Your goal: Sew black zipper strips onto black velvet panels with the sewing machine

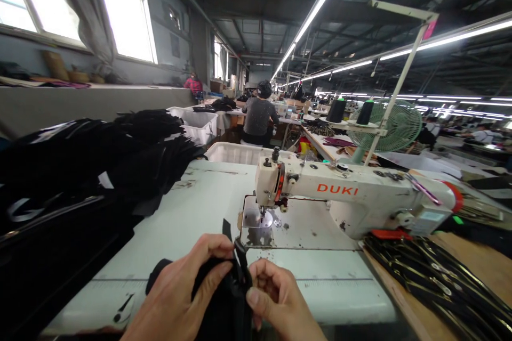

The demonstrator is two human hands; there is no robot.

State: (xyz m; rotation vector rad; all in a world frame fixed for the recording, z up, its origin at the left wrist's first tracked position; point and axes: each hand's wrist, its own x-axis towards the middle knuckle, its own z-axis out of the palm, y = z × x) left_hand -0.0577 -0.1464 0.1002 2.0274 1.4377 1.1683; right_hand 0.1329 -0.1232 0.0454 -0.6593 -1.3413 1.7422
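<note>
Black stack point(80, 170) lies left of the sewing machine point(352, 192). Left hand point(176, 290) closed on black fabric point(224, 303), held just before the machine's needle plate. Right hand point(276, 298) curled, fingers pinching the fabric's strap point(242, 261).

Sewing machine point(352, 192) blocking ahead, black fabric stacks point(80, 170) crowding left

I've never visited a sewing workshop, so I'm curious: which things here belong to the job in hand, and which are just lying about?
Job in hand:
left hand
right hand
black fabric piece
DUKI sewing machine

Just lying about:
pile of black fabric
white plastic bin
green electric fan
</note>
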